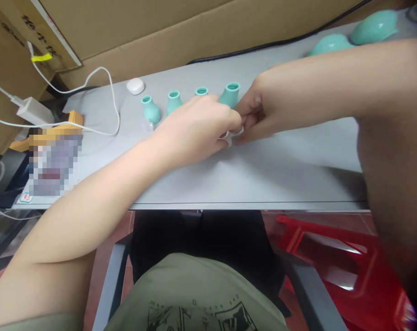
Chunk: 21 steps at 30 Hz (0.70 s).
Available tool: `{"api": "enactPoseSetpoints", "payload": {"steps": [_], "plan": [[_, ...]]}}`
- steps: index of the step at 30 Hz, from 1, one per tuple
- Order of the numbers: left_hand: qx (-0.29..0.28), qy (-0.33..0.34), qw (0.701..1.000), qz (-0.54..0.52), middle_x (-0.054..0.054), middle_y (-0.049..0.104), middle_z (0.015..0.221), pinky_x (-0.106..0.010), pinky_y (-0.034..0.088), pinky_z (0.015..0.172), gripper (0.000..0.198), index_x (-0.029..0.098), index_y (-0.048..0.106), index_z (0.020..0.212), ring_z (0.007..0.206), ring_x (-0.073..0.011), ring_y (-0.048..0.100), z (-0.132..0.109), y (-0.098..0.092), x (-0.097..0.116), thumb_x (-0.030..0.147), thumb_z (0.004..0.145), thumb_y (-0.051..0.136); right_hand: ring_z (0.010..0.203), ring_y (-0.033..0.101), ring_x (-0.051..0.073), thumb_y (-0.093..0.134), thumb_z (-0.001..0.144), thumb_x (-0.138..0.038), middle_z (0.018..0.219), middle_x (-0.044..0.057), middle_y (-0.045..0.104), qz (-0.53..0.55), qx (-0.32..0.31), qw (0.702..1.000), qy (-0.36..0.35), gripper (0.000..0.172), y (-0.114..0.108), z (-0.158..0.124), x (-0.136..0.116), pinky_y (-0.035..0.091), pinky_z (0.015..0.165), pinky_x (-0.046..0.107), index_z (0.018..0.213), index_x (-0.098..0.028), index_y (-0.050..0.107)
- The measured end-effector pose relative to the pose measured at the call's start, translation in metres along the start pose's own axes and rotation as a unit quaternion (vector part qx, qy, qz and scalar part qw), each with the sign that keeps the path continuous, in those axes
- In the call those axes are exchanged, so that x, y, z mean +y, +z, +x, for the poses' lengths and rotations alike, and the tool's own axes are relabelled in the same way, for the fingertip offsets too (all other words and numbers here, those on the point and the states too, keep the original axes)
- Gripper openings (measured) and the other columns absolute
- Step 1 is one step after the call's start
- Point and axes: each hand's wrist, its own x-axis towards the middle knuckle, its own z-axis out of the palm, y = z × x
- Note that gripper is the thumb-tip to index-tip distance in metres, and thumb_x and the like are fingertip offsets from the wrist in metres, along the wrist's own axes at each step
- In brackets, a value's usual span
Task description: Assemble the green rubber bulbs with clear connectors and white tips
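My left hand [198, 126] and my right hand [255, 112] meet over the middle of the grey table [280, 165], fingers curled and pinched together on a small white ring-shaped part [234, 134] between them. Just behind my hands stands a row of teal bulb-shaped pieces with open necks: one [151, 109] at the left, a second [174, 101], a third [201, 91] half hidden by my left hand, and a fourth [231, 94] touching my right fingers.
A white oval case [135, 86] lies behind the row. White cables [105, 92] and a charger [32, 109] sit at the left. Larger teal shells [353, 37] lie far right. Cardboard boxes [160, 32] line the back; a red stool [335, 262] stands below right.
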Motion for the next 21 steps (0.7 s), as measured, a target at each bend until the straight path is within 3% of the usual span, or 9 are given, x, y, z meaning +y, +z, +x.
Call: {"api": "enactPoseSetpoints", "payload": {"steps": [3, 7, 8, 9, 12, 15, 16, 18, 21], "plan": [[0.034, 0.032, 0.999, -0.002, -0.003, 0.09, 0.103, -0.051, 0.058, 0.101, 0.034, 0.032, 0.091, 0.113, 0.097, -0.034, 0.079, -0.003, -0.007, -0.008, 0.013, 0.086, 0.085, 0.085, 0.066, 0.015, 0.081, 0.115, -0.052, 0.079, 0.0, 0.066, -0.025, -0.015, 1.0, 0.003, 0.029, -0.017, 0.006, 0.0, 0.056, 0.081, 0.029, 0.099, -0.027, 0.082], [0.153, 0.025, 0.985, -0.077, -0.005, 0.091, 0.11, -0.053, 0.063, 0.094, 0.023, 0.032, 0.095, 0.115, 0.095, -0.0316, 0.08, -0.012, -0.054, -0.026, 0.022, 0.095, 0.09, 0.062, 0.045, 0.011, 0.105, 0.092, -0.028, 0.061, -0.005, 0.053, -0.246, -0.103, 0.962, 0.059, 0.028, -0.034, 0.016, -0.011, 0.039, 0.063, 0.035, 0.077, -0.025, 0.081], [0.134, 0.037, 0.986, -0.091, -0.003, 0.09, 0.109, -0.05, 0.063, 0.086, 0.01, 0.035, 0.095, 0.11, 0.087, -0.028, 0.078, -0.015, -0.069, -0.029, 0.034, 0.1, 0.091, 0.058, 0.04, 0.01, 0.104, 0.091, -0.025, 0.056, -0.006, 0.05, -0.278, -0.078, 0.955, 0.072, 0.031, -0.035, 0.017, -0.017, 0.033, 0.059, 0.037, 0.072, -0.024, 0.079], [0.114, 0.022, 0.988, -0.1, -0.002, 0.09, 0.113, -0.049, 0.064, 0.083, 0.016, 0.038, 0.094, 0.112, 0.087, -0.0263, 0.076, -0.019, -0.083, -0.032, 0.048, 0.101, 0.097, 0.055, 0.038, 0.008, 0.101, 0.094, -0.021, 0.054, -0.007, 0.048, -0.275, -0.049, 0.958, 0.066, 0.031, -0.034, 0.016, -0.023, 0.03, 0.058, 0.036, 0.071, -0.024, 0.079], [0.168, -0.064, 0.98, -0.083, -0.002, 0.088, 0.101, -0.045, 0.059, 0.076, 0.04, 0.03, 0.093, 0.109, 0.089, -0.0247, 0.077, -0.032, -0.112, -0.036, 0.067, 0.096, 0.102, 0.053, 0.036, 0.006, 0.088, 0.093, -0.001, 0.051, -0.008, 0.044, -0.207, 0.032, 0.978, -0.005, 0.039, -0.024, 0.01, -0.039, 0.029, 0.059, 0.035, 0.065, -0.021, 0.069], [0.209, -0.109, 0.969, -0.072, -0.001, 0.087, 0.092, -0.042, 0.057, 0.073, 0.037, 0.031, 0.092, 0.101, 0.084, -0.0214, 0.078, -0.046, -0.111, -0.043, 0.067, 0.101, 0.097, 0.056, 0.033, 0.006, 0.079, 0.094, 0.004, 0.054, -0.006, 0.039, -0.147, 0.054, 0.985, -0.076, 0.045, -0.011, 0.003, -0.044, 0.029, 0.063, 0.035, 0.062, -0.019, 0.058], [0.182, -0.124, 0.972, -0.085, 0.0, 0.088, 0.094, -0.042, 0.059, 0.076, 0.031, 0.034, 0.092, 0.103, 0.086, -0.0205, 0.08, -0.05, -0.105, -0.047, 0.065, 0.107, 0.092, 0.057, 0.033, 0.006, 0.077, 0.095, 0.005, 0.055, -0.006, 0.039, -0.131, 0.056, 0.985, -0.097, 0.046, -0.008, 0.003, -0.043, 0.029, 0.063, 0.034, 0.062, -0.019, 0.056], [0.277, -0.108, 0.949, -0.104, 0.003, 0.082, 0.079, -0.039, 0.052, 0.066, 0.032, 0.031, 0.091, 0.092, 0.072, -0.0158, 0.071, -0.057, -0.093, -0.058, 0.061, 0.1, 0.1, 0.059, 0.033, 0.005, 0.076, 0.095, 0.004, 0.056, -0.006, 0.039, -0.102, 0.052, 0.984, -0.135, 0.045, -0.001, 0.004, -0.038, 0.029, 0.064, 0.033, 0.063, -0.019, 0.055], [0.243, -0.129, 0.955, -0.11, 0.004, 0.077, 0.075, -0.036, 0.045, 0.066, 0.033, 0.025, 0.091, 0.095, 0.069, -0.0117, 0.063, -0.063, -0.078, -0.068, 0.055, 0.096, 0.104, 0.059, 0.036, 0.004, 0.083, 0.095, -0.001, 0.056, -0.007, 0.043, -0.077, 0.04, 0.981, -0.171, 0.044, 0.008, 0.009, -0.029, 0.027, 0.06, 0.03, 0.063, -0.019, 0.059]]}}
